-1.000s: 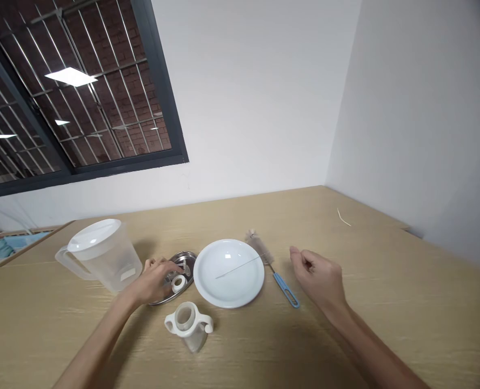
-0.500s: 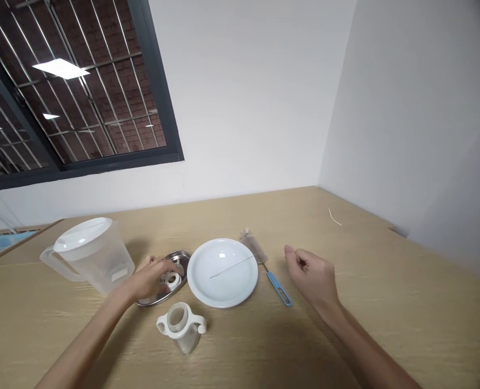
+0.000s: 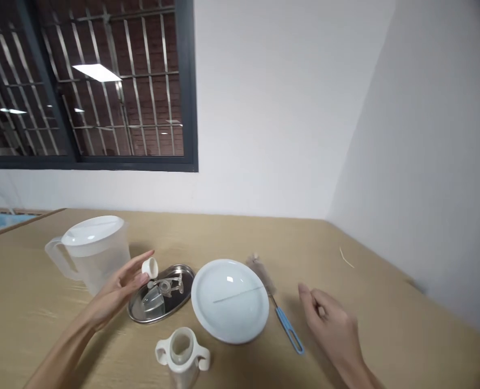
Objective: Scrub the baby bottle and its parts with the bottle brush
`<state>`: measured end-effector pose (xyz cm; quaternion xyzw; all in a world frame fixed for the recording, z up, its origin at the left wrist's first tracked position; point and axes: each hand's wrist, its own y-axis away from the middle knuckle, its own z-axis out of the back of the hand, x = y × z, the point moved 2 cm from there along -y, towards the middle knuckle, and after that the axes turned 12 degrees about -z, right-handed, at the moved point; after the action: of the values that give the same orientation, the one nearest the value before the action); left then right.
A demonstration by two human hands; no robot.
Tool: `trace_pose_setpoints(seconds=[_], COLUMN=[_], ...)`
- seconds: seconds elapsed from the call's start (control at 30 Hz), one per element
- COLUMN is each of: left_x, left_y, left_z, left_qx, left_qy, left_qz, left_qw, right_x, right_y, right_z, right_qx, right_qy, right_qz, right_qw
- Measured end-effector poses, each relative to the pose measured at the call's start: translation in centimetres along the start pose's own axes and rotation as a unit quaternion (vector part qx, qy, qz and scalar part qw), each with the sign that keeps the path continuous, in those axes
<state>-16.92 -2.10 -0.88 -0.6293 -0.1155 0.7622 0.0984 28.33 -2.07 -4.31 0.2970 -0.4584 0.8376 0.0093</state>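
Between its thumb and fingers, my left hand (image 3: 128, 278) holds a small white ring (image 3: 150, 268) above the left end of an oval metal tray (image 3: 174, 307). Clear and white small parts (image 3: 166, 287) lie in that tray. My right hand (image 3: 331, 321) is curled beside the blue-handled brush (image 3: 289, 329), not touching it; whether it holds anything is hidden. A white plate (image 3: 231, 319) sits between tray and brush, with a thin wire (image 3: 240, 294) across it. Nearer me stands a two-handled white bottle (image 3: 182, 351) with an open top.
A translucent pitcher (image 3: 98, 254) with a white lid stands left, behind my left hand. A short pale strip (image 3: 346, 258) lies at the right back. Walls and a barred window (image 3: 130, 81) bound the table (image 3: 224, 232).
My left hand has lifted off the tray with the white ring and turned palm up. My view has shifted, so the objects sit lower. My right hand keeps its curled shape.
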Motion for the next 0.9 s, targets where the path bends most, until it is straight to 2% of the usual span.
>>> trace_pose_setpoints(seconds=[0.13,0.2,0.27,0.37,0.43,0.5,0.57,0.67,0.77,0.9], left_x=[1.2,1.5,1.6,2.1,2.6,3.2,3.6,3.9,4.0,4.3], left_y=[0.1,-0.1,-0.2,-0.5,-0.6,-0.7,-0.7,-0.6,-0.6,-0.9], left_z=[0.0,0.3,0.6,1.0,1.0,0.8,0.6,0.6,1.0,1.6], left_qx=[-0.053,-0.077,-0.108,-0.168,-0.197,-0.217,-0.235,-0.261,-0.292,-0.317], left_qy=[0.123,0.147,0.140,0.110,0.100,0.093,0.085,0.075,0.067,0.060], left_qz=[-0.007,-0.020,-0.036,-0.065,-0.082,-0.095,-0.106,-0.115,-0.122,-0.126], left_qw=[0.991,0.986,0.984,0.977,0.972,0.967,0.963,0.955,0.946,0.938], right_x=[2.1,4.8,8.6,14.9,18.4,20.9,22.4,23.3,23.6,24.0], right_y=[-0.1,-0.5,-0.9,-1.2,-0.9,-0.5,0.1,1.1,1.7,2.1], right_z=[-0.3,-1.2,-2.8,-6.6,-9.6,-12.5,-15.1,-18.0,-19.7,-20.9], right_qx=[0.014,0.055,0.114,0.250,0.356,0.396,0.423,0.446,0.455,0.464], right_qy=[0.001,-0.021,-0.034,-0.016,0.025,0.033,0.039,0.052,0.074,0.095], right_qz=[0.062,0.119,0.181,0.259,0.309,0.348,0.387,0.424,0.441,0.458], right_qw=[0.998,0.991,0.976,0.933,0.882,0.849,0.818,0.786,0.770,0.752])
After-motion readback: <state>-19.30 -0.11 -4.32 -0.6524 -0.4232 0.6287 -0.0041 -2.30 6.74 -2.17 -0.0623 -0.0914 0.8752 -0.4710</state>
